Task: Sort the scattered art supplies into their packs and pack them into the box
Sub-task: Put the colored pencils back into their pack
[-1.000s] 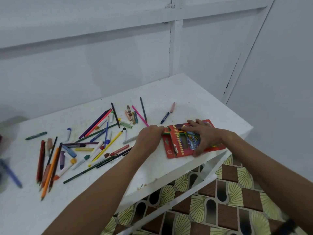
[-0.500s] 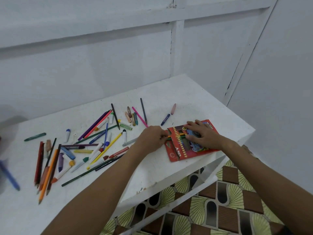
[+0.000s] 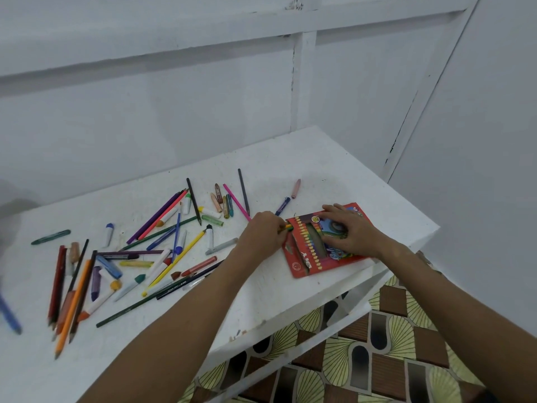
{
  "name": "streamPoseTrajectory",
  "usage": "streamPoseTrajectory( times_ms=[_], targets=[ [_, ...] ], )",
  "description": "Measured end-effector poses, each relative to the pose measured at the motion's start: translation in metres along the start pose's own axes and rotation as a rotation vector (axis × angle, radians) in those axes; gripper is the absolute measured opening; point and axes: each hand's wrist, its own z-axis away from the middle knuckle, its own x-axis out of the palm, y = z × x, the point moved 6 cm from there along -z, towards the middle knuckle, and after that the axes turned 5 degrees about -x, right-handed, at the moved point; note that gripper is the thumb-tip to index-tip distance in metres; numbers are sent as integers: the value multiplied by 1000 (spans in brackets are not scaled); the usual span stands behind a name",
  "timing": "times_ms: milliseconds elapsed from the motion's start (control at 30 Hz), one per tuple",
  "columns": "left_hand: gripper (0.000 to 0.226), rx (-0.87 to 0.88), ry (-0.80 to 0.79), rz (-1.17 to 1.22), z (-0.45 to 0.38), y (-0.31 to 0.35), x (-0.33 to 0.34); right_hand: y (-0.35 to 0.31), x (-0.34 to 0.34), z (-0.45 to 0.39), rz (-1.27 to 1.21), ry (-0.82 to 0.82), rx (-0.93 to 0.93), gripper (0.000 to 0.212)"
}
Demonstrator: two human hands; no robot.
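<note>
Only "18" legible on red pencil pack (image 3: 308,257).

A home room: white panelled wall (image 3: 203,91), patterned floor (image 3: 392,353).

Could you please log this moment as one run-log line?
left hand: pushing pencils into red pack | right hand: pressing pack flat | table: supplies scattered

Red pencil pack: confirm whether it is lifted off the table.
No, the red pencil pack lies flat on the white table under the right hand.
</note>
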Motion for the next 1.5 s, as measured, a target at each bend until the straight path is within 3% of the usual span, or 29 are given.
streamPoseTrajectory(
  times_ms=[133,200,267,400,700,1067,1233,1333,1500],
  targets=[
    [30,1,15,-6,0,-2,2,-1,-8,0,55,110,-22,55],
    [30,-46,48,-11,1,-8,-1,8,-18,1,153,249,49,55],
    [29,-71,44,-20,1,-13,-2,18,-23,4,189,289,154,56],
    [29,-73,-7,18,-4,-11,2,25,-16,6,107,196,195,61],
    [29,-149,64,57,-10,-10,6,23,-13,4,126,198,186,62],
    [32,-129,33,38,-10,-13,7,21,-11,4,201,165,197,65],
    [23,-295,269,80,-12,-51,-34,20,-10,5,231,160,210,66],
    [24,-373,198,51,-19,-71,-40,18,-10,5,246,150,207,66],
    [22,-363,117,-68,-25,-65,-33,17,-9,6,253,141,207,70]
  ],
)
